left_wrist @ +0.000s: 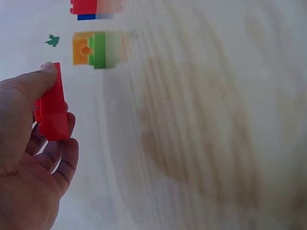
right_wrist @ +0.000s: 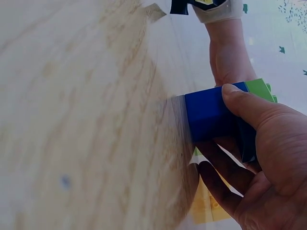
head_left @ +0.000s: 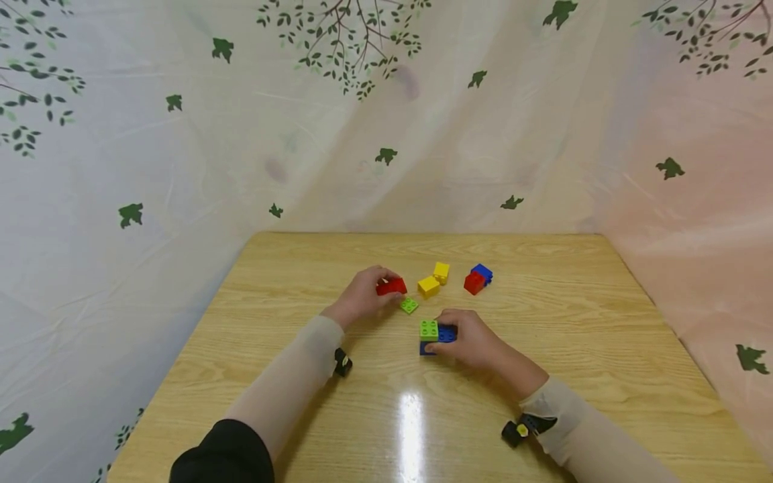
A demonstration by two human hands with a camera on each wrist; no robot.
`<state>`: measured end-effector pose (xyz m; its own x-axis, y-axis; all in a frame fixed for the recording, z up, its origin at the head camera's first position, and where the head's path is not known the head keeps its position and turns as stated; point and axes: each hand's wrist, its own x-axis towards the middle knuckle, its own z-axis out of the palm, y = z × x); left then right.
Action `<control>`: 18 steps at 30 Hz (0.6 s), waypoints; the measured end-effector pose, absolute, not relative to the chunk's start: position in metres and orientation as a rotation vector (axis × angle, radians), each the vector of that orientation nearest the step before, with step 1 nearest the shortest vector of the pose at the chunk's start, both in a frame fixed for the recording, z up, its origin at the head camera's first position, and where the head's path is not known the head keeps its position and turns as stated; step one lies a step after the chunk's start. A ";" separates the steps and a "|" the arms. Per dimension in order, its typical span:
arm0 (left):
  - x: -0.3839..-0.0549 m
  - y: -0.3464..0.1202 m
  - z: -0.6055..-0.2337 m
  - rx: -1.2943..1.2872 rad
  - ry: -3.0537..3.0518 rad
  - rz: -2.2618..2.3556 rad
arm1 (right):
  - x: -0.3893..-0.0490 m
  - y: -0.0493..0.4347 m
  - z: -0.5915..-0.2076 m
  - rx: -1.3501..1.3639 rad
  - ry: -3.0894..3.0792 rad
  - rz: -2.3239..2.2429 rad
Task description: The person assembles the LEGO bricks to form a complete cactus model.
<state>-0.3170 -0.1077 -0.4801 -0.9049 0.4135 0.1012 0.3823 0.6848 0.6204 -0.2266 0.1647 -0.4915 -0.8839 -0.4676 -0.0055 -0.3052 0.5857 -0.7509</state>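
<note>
My left hand [head_left: 360,295] pinches a long red toy brick [head_left: 392,287] between thumb and fingers, over the left-middle of the table. In the left wrist view the thumb lies along one end of this red brick [left_wrist: 55,103]. My right hand [head_left: 475,340] grips a small stack of blue bricks [head_left: 447,333] with a light green brick [head_left: 429,329] on its left top. The right wrist view shows the thumb pressed on the blue side [right_wrist: 208,112], fingers curled beneath. A thin green brick [head_left: 409,306] lies just beside the left fingertips.
Two yellow bricks [head_left: 429,286] lie behind the green piece on the wooden table [head_left: 543,288]. To their right, a red brick [head_left: 474,282] rests against a blue brick [head_left: 482,272]. A leaf-patterned cloth [head_left: 447,154] hangs behind the table and along its sides.
</note>
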 end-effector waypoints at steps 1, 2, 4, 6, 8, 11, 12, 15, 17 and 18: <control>-0.315 -0.108 -0.480 0.678 2.837 1.040 | -0.227 0.165 -0.492 -0.643 2.613 -1.179; -0.313 -0.107 -0.479 0.683 2.831 1.053 | -0.227 0.165 -0.492 -0.641 2.613 -1.180; -0.309 -0.107 -0.477 0.699 2.826 1.068 | -0.226 0.165 -0.492 -0.645 2.616 -1.179; -0.304 -0.106 -0.475 0.735 2.819 1.096 | -0.226 0.164 -0.493 -0.644 2.619 -1.175; -0.299 -0.106 -0.473 0.771 2.818 1.121 | -0.226 0.164 -0.493 -0.645 2.620 -1.173; -0.290 -0.106 -0.471 0.813 2.815 1.156 | -0.226 0.163 -0.492 -0.640 2.619 -1.173; -0.287 -0.105 -0.470 0.828 2.808 1.170 | -0.226 0.163 -0.492 -0.638 2.619 -1.173; -0.278 -0.104 -0.468 0.856 2.782 1.211 | -0.226 0.163 -0.492 -0.634 2.625 -1.173; -0.273 -0.103 -0.466 0.885 2.760 1.237 | -0.226 0.163 -0.491 -0.636 2.630 -1.171; -0.270 -0.102 -0.466 0.902 2.752 1.245 | -0.226 0.163 -0.491 -0.639 2.631 -1.170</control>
